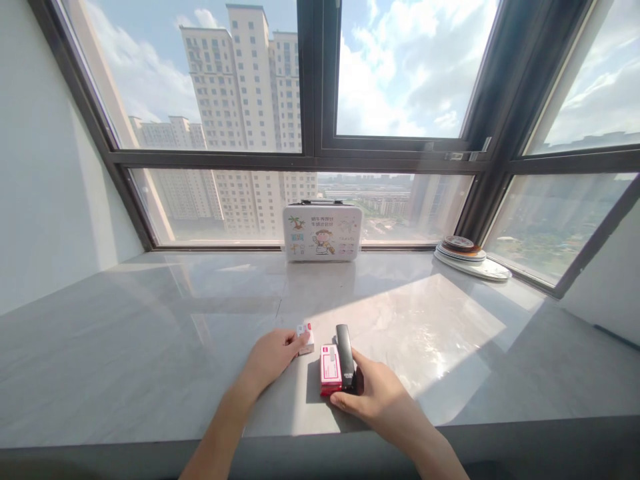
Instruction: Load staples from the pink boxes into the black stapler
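My left hand (273, 357) rests on the marble window ledge (165, 347) with its fingertips pinched on a small white and red box (306, 337). Just right of it lies a larger pink and white box (330, 369), and against that box a black stapler (345, 357) lies lengthwise. My right hand (383, 399) curls round the near end of the stapler, thumb below the pink box and fingers on the stapler's right side.
A white tin case (323, 232) with cartoon pictures stands upright against the window at the back middle. A stack of plates (470, 258) lies at the back right corner. The ledge's front edge runs just below my wrists.
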`<state>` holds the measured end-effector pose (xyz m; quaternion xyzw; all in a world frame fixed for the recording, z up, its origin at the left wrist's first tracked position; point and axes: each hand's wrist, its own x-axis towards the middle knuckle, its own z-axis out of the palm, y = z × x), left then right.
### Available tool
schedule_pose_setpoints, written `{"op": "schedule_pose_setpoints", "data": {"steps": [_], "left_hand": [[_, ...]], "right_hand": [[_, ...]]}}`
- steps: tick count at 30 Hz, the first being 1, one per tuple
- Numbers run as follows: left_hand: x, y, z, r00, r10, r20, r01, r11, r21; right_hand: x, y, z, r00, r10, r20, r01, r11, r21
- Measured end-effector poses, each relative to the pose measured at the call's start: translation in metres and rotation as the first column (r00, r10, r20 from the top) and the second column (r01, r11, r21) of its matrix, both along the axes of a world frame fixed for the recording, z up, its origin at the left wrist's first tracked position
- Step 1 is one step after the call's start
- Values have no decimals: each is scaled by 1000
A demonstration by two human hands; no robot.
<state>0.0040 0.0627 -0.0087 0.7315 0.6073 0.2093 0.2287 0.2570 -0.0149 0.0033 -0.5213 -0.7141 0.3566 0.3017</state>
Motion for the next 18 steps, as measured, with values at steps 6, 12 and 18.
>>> {"op": "schedule_pose_setpoints", "data": {"steps": [6,12,18], "left_hand": [[23,-5,6,980,-199,-10,199,978,56],[19,5,21,944,-328,24,329,938,-105],[56,27,20,907,-415,69,421,895,-150]], "right_hand": [[-3,7,3,999,31,42,-33,999,43],[1,15,-3,997,72,28,-72,997,18],[43,28,-5,998,56,33,-57,998,28]]}}
